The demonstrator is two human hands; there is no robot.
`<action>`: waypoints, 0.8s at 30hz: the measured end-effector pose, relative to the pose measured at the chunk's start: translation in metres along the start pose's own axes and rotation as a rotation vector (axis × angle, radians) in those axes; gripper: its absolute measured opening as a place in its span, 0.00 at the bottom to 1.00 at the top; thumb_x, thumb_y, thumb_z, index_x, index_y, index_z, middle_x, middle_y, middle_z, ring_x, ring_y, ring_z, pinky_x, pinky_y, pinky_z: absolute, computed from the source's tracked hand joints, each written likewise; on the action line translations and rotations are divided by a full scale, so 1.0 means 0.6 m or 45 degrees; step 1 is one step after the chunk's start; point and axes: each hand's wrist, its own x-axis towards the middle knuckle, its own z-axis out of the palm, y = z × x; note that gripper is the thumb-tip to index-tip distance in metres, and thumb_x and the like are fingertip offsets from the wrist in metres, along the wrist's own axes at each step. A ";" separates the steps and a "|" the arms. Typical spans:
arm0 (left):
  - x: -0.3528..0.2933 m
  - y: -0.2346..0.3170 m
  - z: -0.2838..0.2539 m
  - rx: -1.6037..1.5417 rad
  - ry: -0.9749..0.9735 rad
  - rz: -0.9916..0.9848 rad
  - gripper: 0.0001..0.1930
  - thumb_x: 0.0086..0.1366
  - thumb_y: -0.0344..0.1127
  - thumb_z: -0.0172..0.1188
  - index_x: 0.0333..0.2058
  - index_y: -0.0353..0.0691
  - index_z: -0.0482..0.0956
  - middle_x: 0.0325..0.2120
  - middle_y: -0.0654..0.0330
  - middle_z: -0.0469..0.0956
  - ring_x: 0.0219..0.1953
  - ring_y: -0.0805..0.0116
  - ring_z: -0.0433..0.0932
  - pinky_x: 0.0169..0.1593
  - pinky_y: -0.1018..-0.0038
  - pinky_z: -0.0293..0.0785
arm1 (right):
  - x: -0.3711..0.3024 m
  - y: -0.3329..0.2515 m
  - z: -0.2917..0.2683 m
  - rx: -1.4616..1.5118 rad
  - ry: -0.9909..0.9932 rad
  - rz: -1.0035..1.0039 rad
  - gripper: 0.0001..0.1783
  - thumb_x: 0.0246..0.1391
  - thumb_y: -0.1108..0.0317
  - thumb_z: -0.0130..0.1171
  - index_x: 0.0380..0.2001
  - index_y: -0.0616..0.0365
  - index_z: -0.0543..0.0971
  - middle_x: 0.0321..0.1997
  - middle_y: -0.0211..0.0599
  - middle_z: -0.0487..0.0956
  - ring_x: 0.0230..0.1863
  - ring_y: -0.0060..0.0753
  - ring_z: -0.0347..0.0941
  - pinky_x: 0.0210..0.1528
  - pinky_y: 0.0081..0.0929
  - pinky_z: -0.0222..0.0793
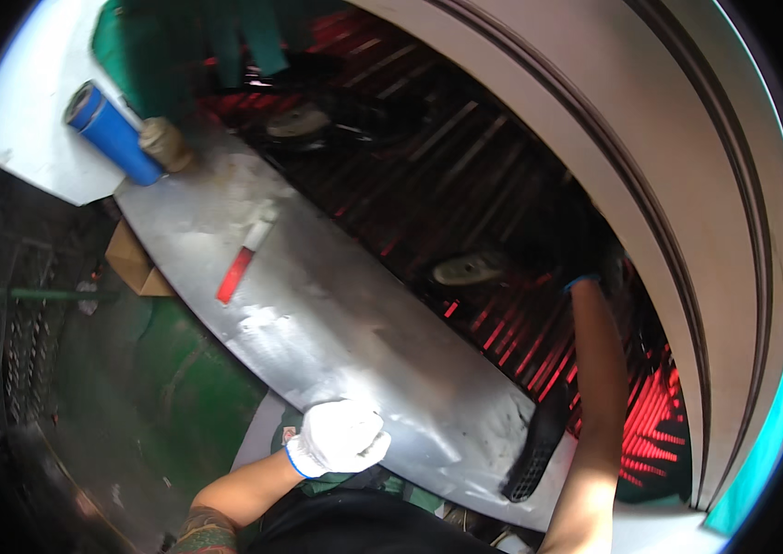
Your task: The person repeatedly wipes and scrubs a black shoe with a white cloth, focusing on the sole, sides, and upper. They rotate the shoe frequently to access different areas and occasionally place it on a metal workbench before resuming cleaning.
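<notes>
My left hand, in a white knit glove with a blue cuff, is curled closed over the near edge of a metal table. Whatever its fingers might hold is hidden. My right arm stretches forward over a dark, red-lit slatted bed. Past a blue cuff, my right hand is lost in shadow, so its fingers do not show. Left of it, a pale, sole-shaped piece lies on the slats. A black piece with a treaded end, like a shoe sole, rests at the table's right end.
A pale curved housing arches over the slatted bed. Farther back lies another pale piece. On the table are a red-and-white stick-like tool, a blue cylinder and a tan lump. A cardboard box stands beside the table.
</notes>
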 end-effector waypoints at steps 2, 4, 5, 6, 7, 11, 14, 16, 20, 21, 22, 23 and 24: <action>-0.017 -0.006 0.014 -0.021 0.115 0.021 0.12 0.49 0.30 0.71 0.34 0.40 0.83 0.27 0.58 0.81 0.28 0.57 0.83 0.31 0.64 0.81 | 0.039 -0.019 0.012 -0.128 0.020 -0.022 0.39 0.57 0.70 0.66 0.70 0.60 0.65 0.63 0.41 0.76 0.60 0.37 0.76 0.60 0.35 0.75; -0.020 -0.004 0.012 -0.008 0.128 -0.013 0.12 0.49 0.31 0.71 0.35 0.40 0.83 0.27 0.58 0.81 0.28 0.57 0.82 0.31 0.64 0.81 | 0.068 -0.041 0.026 -0.253 0.036 -0.050 0.38 0.58 0.70 0.65 0.70 0.60 0.65 0.64 0.41 0.76 0.60 0.37 0.77 0.60 0.36 0.75; -0.018 -0.001 0.011 -0.005 0.170 -0.017 0.12 0.50 0.31 0.71 0.35 0.40 0.83 0.27 0.58 0.81 0.28 0.57 0.82 0.32 0.64 0.81 | 0.077 -0.048 0.023 -0.317 0.054 -0.054 0.38 0.58 0.70 0.65 0.70 0.60 0.65 0.64 0.41 0.76 0.60 0.37 0.77 0.60 0.36 0.75; -0.016 0.001 0.011 0.003 0.207 -0.022 0.12 0.50 0.31 0.71 0.35 0.41 0.83 0.27 0.58 0.81 0.28 0.58 0.82 0.32 0.64 0.81 | 0.083 -0.051 0.023 -0.364 0.066 -0.060 0.37 0.58 0.69 0.65 0.70 0.60 0.65 0.64 0.42 0.76 0.60 0.38 0.77 0.61 0.36 0.75; -0.018 0.000 0.014 0.007 0.214 -0.034 0.11 0.50 0.31 0.71 0.34 0.41 0.82 0.27 0.59 0.80 0.27 0.58 0.81 0.31 0.64 0.81 | 0.083 -0.054 0.019 -0.415 0.084 -0.073 0.37 0.59 0.69 0.65 0.70 0.60 0.65 0.64 0.42 0.76 0.60 0.38 0.77 0.61 0.36 0.75; -0.011 -0.002 0.012 -0.028 0.135 -0.035 0.07 0.51 0.32 0.69 0.29 0.45 0.81 0.24 0.60 0.77 0.24 0.58 0.78 0.29 0.64 0.78 | 0.037 -0.035 -0.024 -0.576 0.224 -0.192 0.36 0.60 0.68 0.64 0.70 0.60 0.65 0.64 0.43 0.76 0.60 0.39 0.77 0.61 0.37 0.75; -0.001 -0.001 0.011 0.044 0.092 0.012 0.06 0.51 0.33 0.68 0.26 0.46 0.79 0.22 0.60 0.75 0.22 0.59 0.76 0.27 0.64 0.75 | -0.059 0.027 -0.060 -0.702 0.388 -0.307 0.35 0.61 0.67 0.63 0.70 0.60 0.66 0.65 0.43 0.76 0.60 0.39 0.77 0.61 0.37 0.75; 0.019 0.007 0.002 0.022 0.079 0.002 0.04 0.53 0.31 0.66 0.26 0.45 0.79 0.22 0.59 0.75 0.22 0.58 0.75 0.27 0.63 0.74 | -0.163 0.083 -0.093 -0.824 0.501 -0.319 0.34 0.62 0.67 0.63 0.70 0.60 0.66 0.65 0.44 0.76 0.60 0.39 0.77 0.61 0.37 0.75; 0.072 -0.002 -0.012 -0.042 -0.077 -0.248 0.13 0.56 0.28 0.64 0.42 0.42 0.81 0.37 0.51 0.80 0.37 0.47 0.82 0.39 0.57 0.81 | -0.430 0.207 -0.139 -0.947 0.481 -0.121 0.33 0.64 0.66 0.62 0.70 0.60 0.66 0.65 0.45 0.76 0.61 0.40 0.77 0.61 0.38 0.75; 0.095 -0.016 -0.002 0.023 -0.091 -0.318 0.19 0.57 0.28 0.63 0.50 0.41 0.80 0.45 0.46 0.80 0.43 0.42 0.83 0.44 0.55 0.82 | -0.517 0.218 -0.156 -0.921 0.403 -0.057 0.33 0.64 0.66 0.62 0.70 0.60 0.66 0.65 0.45 0.76 0.61 0.40 0.78 0.61 0.38 0.75; 0.131 -0.031 0.006 -0.015 -0.069 -0.266 0.25 0.58 0.29 0.63 0.57 0.43 0.77 0.52 0.44 0.77 0.49 0.40 0.81 0.50 0.54 0.81 | -0.584 0.227 -0.159 -0.605 0.230 -0.096 0.34 0.62 0.68 0.62 0.69 0.60 0.66 0.64 0.48 0.77 0.61 0.43 0.78 0.62 0.37 0.75; 0.171 -0.043 0.012 -0.049 -0.050 -0.225 0.31 0.58 0.30 0.62 0.64 0.44 0.73 0.59 0.41 0.74 0.55 0.38 0.79 0.56 0.53 0.80 | -0.653 0.243 -0.160 -0.284 0.053 -0.135 0.34 0.60 0.70 0.62 0.69 0.61 0.67 0.63 0.52 0.77 0.61 0.46 0.78 0.62 0.37 0.74; 0.212 -0.040 0.013 0.032 -0.217 -0.328 0.33 0.59 0.31 0.62 0.66 0.45 0.71 0.62 0.41 0.73 0.57 0.38 0.79 0.58 0.53 0.79 | -0.718 0.252 -0.163 0.030 -0.110 -0.167 0.35 0.58 0.72 0.63 0.69 0.62 0.67 0.62 0.55 0.78 0.61 0.49 0.79 0.63 0.37 0.74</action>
